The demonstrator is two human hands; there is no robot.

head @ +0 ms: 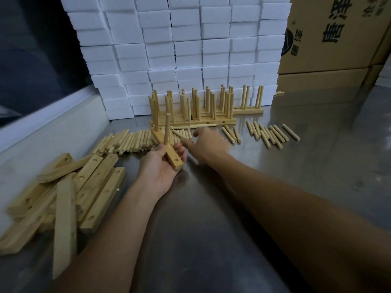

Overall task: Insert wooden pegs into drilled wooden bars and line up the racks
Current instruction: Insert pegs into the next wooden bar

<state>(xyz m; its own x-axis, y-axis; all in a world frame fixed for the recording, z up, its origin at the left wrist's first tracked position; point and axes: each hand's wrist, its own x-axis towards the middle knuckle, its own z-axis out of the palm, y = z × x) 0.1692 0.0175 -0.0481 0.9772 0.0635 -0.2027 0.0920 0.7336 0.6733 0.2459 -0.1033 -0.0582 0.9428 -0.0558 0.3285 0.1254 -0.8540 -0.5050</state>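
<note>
black chinese characters (none legible) on the cardboard box (330,37).

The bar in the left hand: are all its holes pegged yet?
No. The bar in the left hand has upright pegs, but the hole near its close end is empty.

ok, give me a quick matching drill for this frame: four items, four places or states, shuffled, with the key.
Items:
1. bar with pegs
2. spare bars
3. finished racks
4. right hand

Places or states:
A. piled on the table's left
B. standing by the foam blocks
C. held in the left hand
D. reaching toward the loose pegs, blurred

Pairs: 1-C, 2-A, 3-B, 4-D
</note>
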